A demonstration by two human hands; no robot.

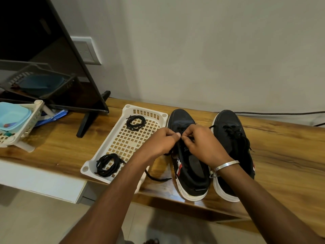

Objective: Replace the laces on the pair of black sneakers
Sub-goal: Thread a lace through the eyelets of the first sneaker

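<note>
Two black sneakers with white soles stand side by side on the wooden shelf [281, 147], toes toward the wall. Over the eyelets of the left sneaker [190, 166], my left hand [161, 140] and my right hand [202, 143] meet, each pinching its black lace [158, 178]; a loose end of it trails onto the shelf beside the shoe. The right sneaker [232, 138] is still laced, its lace loose on top. To the left, a white perforated tray [130, 138] holds two coiled black laces, one at the far end [136, 122] and one at the near end [108, 164].
A black TV [44, 55] on a stand fills the left rear of the shelf. A white basket [17, 125] with a light blue tub sits at the far left. A black cable [281, 113] runs along the wall behind the shoes.
</note>
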